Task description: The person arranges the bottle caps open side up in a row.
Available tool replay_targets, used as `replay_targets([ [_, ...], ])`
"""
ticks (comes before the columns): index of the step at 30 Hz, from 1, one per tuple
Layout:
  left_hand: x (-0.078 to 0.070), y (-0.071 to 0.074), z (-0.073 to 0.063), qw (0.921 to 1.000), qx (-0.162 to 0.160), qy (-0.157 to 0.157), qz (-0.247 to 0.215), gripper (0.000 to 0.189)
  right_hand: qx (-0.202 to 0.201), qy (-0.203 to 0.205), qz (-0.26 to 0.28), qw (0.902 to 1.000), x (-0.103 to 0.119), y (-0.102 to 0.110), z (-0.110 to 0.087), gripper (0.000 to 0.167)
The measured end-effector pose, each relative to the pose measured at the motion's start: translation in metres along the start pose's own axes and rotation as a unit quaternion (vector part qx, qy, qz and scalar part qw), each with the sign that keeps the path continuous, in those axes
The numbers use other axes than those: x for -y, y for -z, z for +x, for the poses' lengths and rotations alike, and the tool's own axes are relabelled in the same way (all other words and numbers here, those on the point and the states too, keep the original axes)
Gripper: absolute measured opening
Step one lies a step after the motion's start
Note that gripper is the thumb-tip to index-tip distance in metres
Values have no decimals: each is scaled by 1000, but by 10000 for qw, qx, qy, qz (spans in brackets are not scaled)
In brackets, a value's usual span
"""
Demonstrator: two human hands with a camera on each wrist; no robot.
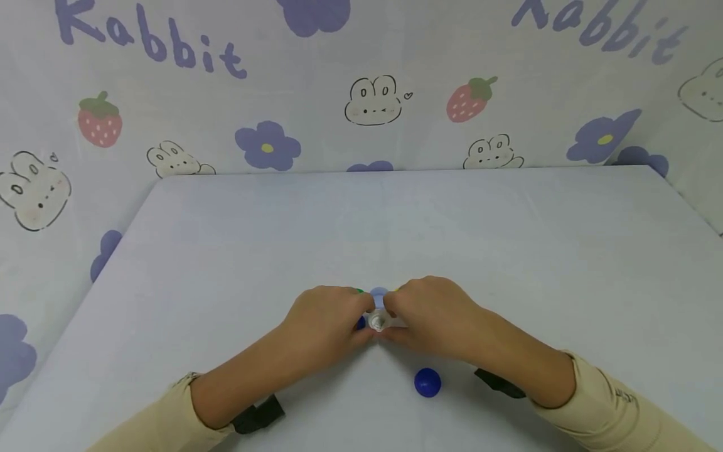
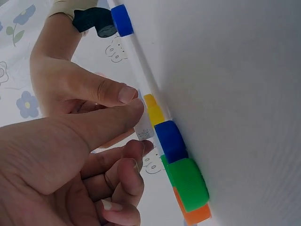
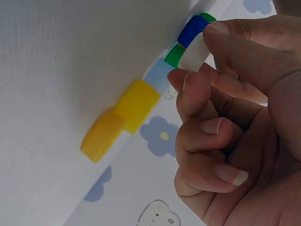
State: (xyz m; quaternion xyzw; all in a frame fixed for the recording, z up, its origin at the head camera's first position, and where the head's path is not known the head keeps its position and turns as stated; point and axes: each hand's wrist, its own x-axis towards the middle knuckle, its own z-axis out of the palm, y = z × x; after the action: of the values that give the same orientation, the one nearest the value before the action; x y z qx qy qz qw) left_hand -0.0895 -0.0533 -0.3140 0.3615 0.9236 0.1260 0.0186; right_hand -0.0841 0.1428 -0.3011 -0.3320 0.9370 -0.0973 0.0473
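Note:
Between the fingertips of both hands is a small white cylindrical piece (image 3: 194,52) with a shiny round top, seen from above in the head view. My left hand (image 1: 333,320) pinches it from the left with thumb and forefinger. From the right side, the thumb and forefinger of my right hand (image 1: 437,317) pinch it too. Faint print marks its side in the left wrist view. Just behind the hands sit coloured round pieces: light blue (image 1: 380,293), yellow (image 3: 138,104), dark blue (image 2: 171,141) and green (image 2: 188,183), partly hidden by the hands in the head view.
One dark blue round piece (image 1: 427,382) lies apart on the white table (image 1: 361,232), nearer my body than the right hand. An orange piece (image 2: 194,213) shows beyond the green one. Rabbit-print cloth (image 1: 316,88) hangs behind the table.

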Motion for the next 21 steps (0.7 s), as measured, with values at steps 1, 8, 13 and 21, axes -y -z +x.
replay_targets([
  [1,0,0,0,10000,28,23,9,20,2,-9,2,10000,0,0,0,39],
  [8,1,-1,0,10000,19,30,90,24,66,13,-22,10000,-1,-6,2,39],
  [13,2,-2,0,9997,160,80,162,27,166,16,-61,9998,-1,-7,4,35],
  [21,2,-6,-1,9998,-31,24,178,29,239,63,-78,9997,-2,-7,2,31],
])
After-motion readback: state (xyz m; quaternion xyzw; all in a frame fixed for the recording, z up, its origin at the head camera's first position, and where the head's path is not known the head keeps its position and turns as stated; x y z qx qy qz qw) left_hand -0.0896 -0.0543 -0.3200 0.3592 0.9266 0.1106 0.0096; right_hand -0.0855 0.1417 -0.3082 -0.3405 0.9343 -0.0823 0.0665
